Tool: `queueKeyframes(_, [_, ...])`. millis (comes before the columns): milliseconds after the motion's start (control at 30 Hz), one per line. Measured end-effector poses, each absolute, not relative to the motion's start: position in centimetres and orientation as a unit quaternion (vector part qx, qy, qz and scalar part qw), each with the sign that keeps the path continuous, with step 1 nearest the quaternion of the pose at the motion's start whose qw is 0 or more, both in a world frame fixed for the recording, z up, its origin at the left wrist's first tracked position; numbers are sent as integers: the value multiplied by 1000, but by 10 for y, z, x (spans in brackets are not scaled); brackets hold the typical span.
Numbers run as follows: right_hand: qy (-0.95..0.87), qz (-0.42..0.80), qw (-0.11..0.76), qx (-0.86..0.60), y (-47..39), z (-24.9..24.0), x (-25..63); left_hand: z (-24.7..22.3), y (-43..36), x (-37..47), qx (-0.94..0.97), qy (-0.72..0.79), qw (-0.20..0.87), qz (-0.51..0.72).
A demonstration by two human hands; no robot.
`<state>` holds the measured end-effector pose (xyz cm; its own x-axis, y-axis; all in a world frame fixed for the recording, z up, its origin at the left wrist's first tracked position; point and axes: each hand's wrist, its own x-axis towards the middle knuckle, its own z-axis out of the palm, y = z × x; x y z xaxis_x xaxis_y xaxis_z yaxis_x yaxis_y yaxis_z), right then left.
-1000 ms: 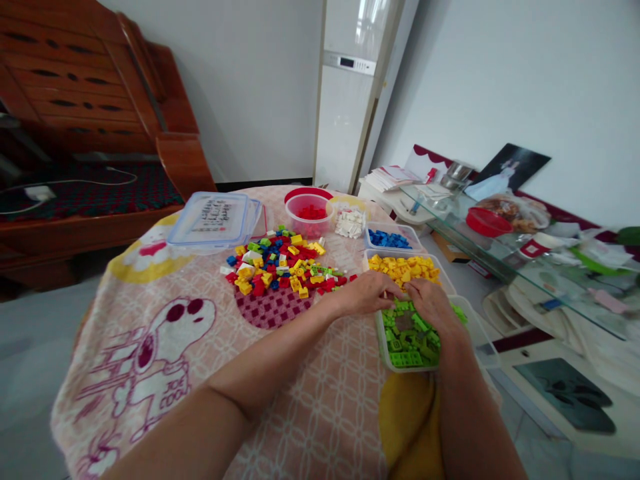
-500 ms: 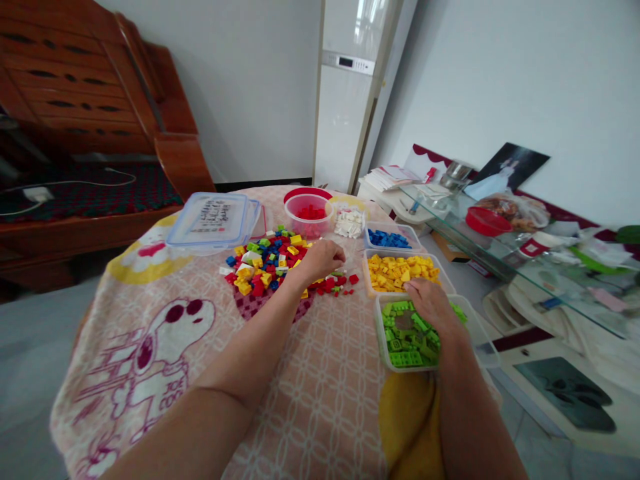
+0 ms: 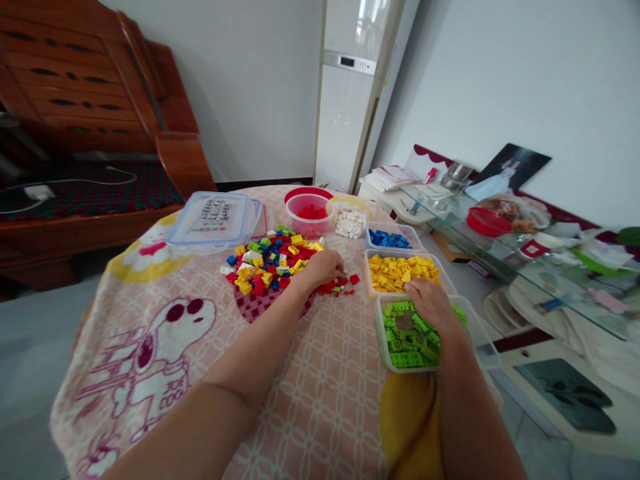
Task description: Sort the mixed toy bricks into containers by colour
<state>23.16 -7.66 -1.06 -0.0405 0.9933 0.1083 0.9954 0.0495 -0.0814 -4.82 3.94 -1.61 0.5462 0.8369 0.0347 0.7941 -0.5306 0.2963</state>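
Note:
My left hand [image 3: 324,269] is at the right edge of a mixed pile of toy building bricks [image 3: 273,260] in red, yellow, blue, green and white. Its fingers curl down toward small red bricks [image 3: 327,288], and the fingertips are hidden. Over the border between a box of yellow bricks [image 3: 395,272] and a box of green bricks [image 3: 407,340], my right hand [image 3: 429,301] is held with its fingers drawn together. A pale yellow brick [image 3: 407,274] shows right at its fingertips; whether it is gripped is unclear.
Behind the pile stand a round tub of red bricks [image 3: 311,215], a heap of white bricks [image 3: 350,223] and a box of blue bricks [image 3: 389,238]. Stacked clear lids [image 3: 213,220] lie at the back left. A cluttered glass shelf [image 3: 530,267] is to the right.
My left hand has lowered slightly at the pile's right edge, its fingers now curled further down. My right hand stays in place over the boxes.

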Motion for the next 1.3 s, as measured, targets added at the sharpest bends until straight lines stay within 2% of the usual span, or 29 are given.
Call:
queueKeyframes(300, [-723, -21, 75, -686, -77, -15, 233, -3, 37, -45, 868, 452, 150, 141])
queueKeyframes(500, [-725, -29, 73, -684, -77, -14, 232, 8, 16, -25, 895, 349, 203, 191])
queueKeyframes(733, [-722, -30, 79, -687, -76, -17, 233, 2, -19, 11, 926, 178, 258, 211])
queueKeyframes(900, [-714, -23, 74, -696, -75, -20, 236, -2, -32, 22, 933, 119, 275, 201])
queueKeyframes(1033, [-723, -27, 80, -686, -76, -18, 235, 10, -20, 7, 929, 176, 241, 218])
queueKeyframes(1300, [-720, -23, 71, -690, -76, -16, 233, 23, 31, -61, 871, 466, 91, 127])
